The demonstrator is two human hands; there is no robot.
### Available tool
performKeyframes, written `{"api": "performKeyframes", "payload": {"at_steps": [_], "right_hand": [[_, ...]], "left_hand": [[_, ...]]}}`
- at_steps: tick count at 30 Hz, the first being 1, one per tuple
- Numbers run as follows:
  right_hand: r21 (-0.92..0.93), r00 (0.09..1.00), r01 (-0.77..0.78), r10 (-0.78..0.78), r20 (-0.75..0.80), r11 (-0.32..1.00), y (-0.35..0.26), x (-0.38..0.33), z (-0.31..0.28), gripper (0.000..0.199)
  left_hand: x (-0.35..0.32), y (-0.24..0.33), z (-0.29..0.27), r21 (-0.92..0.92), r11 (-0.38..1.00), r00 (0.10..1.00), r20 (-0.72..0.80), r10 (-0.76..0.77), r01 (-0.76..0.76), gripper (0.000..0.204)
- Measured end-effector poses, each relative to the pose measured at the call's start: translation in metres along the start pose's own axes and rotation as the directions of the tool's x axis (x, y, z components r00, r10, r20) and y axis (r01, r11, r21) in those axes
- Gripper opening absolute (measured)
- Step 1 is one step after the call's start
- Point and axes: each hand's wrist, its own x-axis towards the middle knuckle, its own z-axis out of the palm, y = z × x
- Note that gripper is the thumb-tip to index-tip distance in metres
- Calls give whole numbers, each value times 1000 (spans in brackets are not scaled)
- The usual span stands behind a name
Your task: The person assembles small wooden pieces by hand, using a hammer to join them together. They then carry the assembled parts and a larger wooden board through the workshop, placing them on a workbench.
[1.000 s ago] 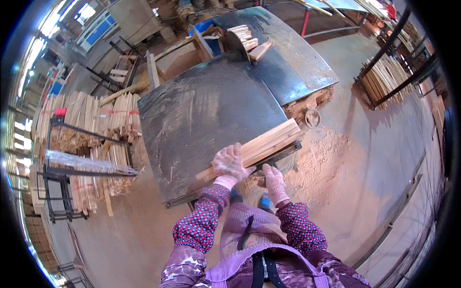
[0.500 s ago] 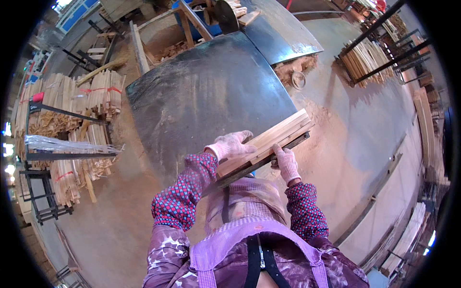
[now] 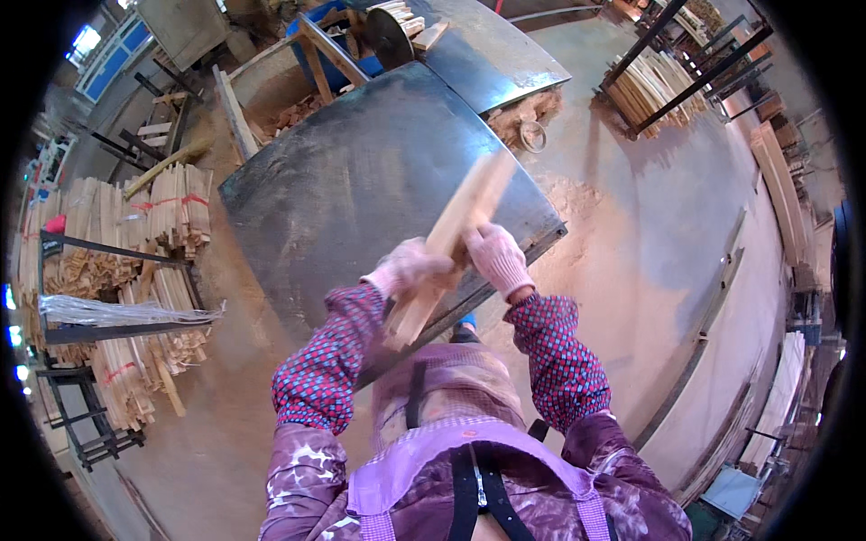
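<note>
The strips [image 3: 471, 203] lie between the person's two gloved hands, touched from both sides, so neither hand is clearly nearer. Their long axis runs from a near end, below and left of the right fingers, to a far end above them, pointing away from the body and leaning right.

The left hand [image 3: 408, 268] meets the left side, its fingers laid across the wood; blur hides how far they are closed, so its grip cannot be told. The right hand [image 3: 498, 257], a little farther up the length, has its fingers bent in around the right side, closed on the wood. More than one piece seems to be in the bundle.

Under and beyond the fingers spreads the dark desk [image 3: 334, 198]; whether the strips touch it cannot be made out. Well ahead of the fingers, past the desk's far end, stands the round blade [image 3: 391, 38], with offcuts [image 3: 431, 36] just right of it. Far left of the left fingers are bundled stacks [image 3: 167, 212] of wood.
</note>
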Motion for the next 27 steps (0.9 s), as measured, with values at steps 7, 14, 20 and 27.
{"api": "performKeyframes", "payload": {"at_steps": [7,14,20,27], "right_hand": [[690,991,-132,74,114,712,-93,17,-8,37],[707,929,-122,-170,328,697,-77,-40,41,39],[231,915,143,-218,340,962,-92,-51,64,53],[133,933,243,-269,238,961,-81,-51,60,46]], "left_hand": [[-107,3,-18,-767,591,945,-325,-24,-249,47],[-128,-16,-23,-444,827,568,-800,-194,-344,72],[-97,-5,-11,-269,903,257,-896,-362,334,112],[-89,9,-23,151,730,227,-974,-6,666,127]]}}
